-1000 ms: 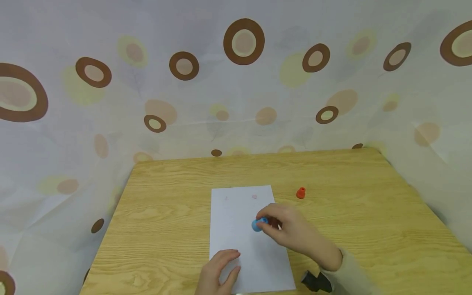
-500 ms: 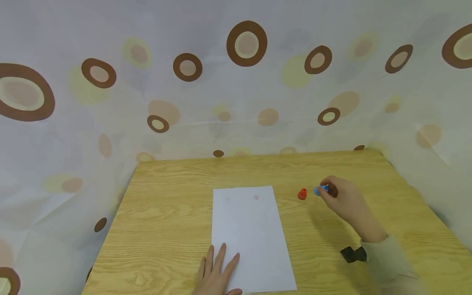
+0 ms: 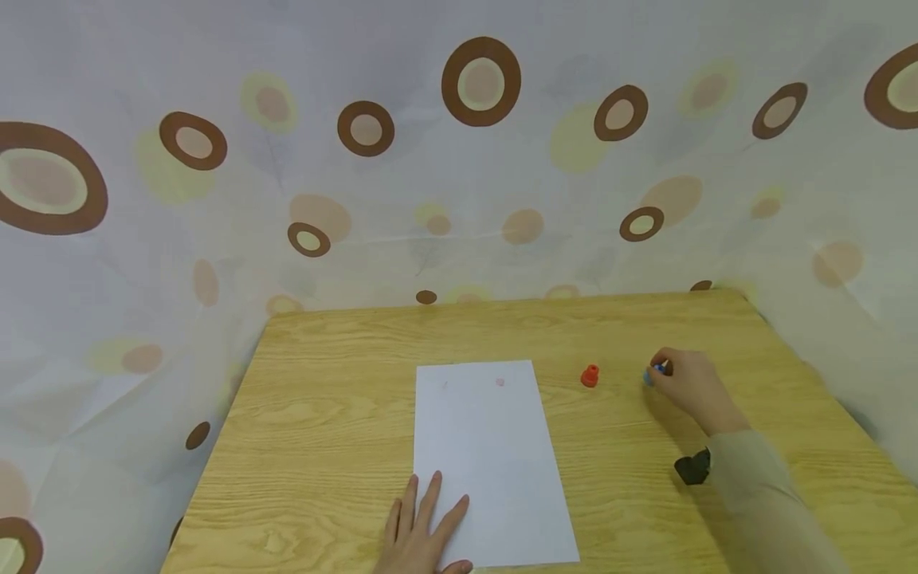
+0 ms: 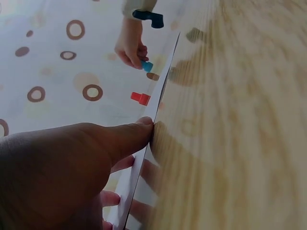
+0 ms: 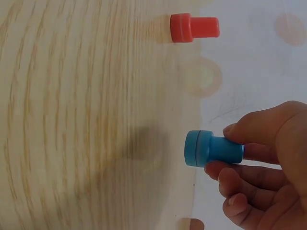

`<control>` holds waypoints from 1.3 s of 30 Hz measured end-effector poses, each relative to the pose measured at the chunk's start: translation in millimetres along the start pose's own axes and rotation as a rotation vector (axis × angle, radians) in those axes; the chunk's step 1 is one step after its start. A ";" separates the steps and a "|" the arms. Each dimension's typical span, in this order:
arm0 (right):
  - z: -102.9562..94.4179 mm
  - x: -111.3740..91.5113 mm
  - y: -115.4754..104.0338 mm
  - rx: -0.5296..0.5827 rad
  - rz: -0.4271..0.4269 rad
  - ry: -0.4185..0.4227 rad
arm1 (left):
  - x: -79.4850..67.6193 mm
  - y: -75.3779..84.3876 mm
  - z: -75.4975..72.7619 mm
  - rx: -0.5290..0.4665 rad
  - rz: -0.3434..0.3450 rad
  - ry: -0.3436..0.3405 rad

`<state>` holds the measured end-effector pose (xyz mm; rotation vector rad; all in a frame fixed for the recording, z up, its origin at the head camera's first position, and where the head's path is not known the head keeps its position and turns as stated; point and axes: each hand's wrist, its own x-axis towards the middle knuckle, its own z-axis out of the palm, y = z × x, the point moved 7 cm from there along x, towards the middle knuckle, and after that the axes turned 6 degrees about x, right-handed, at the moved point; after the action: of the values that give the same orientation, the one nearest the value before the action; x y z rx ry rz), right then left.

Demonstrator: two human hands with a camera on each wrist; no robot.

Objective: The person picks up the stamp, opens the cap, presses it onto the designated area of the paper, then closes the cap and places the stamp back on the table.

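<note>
My right hand point(image 3: 692, 387) pinches a blue toy stamp point(image 5: 199, 148) by its narrow handle between thumb and fingers. The stamp's wide end faces down, close over the table, with its shadow falling to one side in the right wrist view. A red stamp point(image 3: 590, 376) of the same shape stands upright on the table, left of that hand. My left hand point(image 3: 423, 530) lies with spread fingers on the lower left part of a white sheet of paper point(image 3: 502, 462). Two faint pinkish marks point(image 3: 500, 382) show near the paper's far edge.
The wooden table point(image 3: 323, 414) meets a patterned curtain point(image 3: 473, 199) with brown rings along its back and sides. A black wrist-camera piece point(image 3: 692, 468) juts from the right sleeve point(image 3: 760, 478), low over the table.
My right hand has carried the blue stamp from above the paper to the right, past the red stamp, and lowered it. My left hand has flattened and spread its fingers on the paper.
</note>
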<state>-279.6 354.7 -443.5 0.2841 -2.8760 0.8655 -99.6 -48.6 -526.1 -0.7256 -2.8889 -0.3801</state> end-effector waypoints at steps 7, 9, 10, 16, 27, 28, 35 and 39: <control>17.6 18.8 15.5 -0.005 -0.021 -0.003 | -1.5 0.0 -0.2 0.005 0.003 0.036; 22.8 22.0 16.9 0.008 -0.014 -0.014 | -2.9 0.1 -0.2 0.019 0.004 0.052; 25.3 23.1 17.3 0.011 -0.010 -0.021 | -3.4 0.5 -0.1 0.021 0.004 0.059; 32.4 23.9 13.8 0.049 0.008 -0.057 | -4.2 0.5 0.8 0.061 0.011 0.100; 37.1 17.4 14.2 0.016 0.009 -0.089 | -0.5 -0.7 -3.0 -0.048 0.058 0.133; 37.4 16.5 14.3 0.006 0.020 -0.097 | -0.5 -0.4 -3.5 -0.060 0.061 0.135; 23.6 10.8 9.4 -0.108 0.180 -0.050 | 4.8 0.2 -4.7 -0.169 0.078 0.137; 12.2 4.6 -1.8 -0.167 0.219 0.086 | 6.7 -0.4 -5.4 -0.211 0.082 0.126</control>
<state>-284.5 345.8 -451.9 -0.0846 -2.9118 0.6439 -105.2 -47.4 -519.7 -0.8167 -2.7178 -0.7020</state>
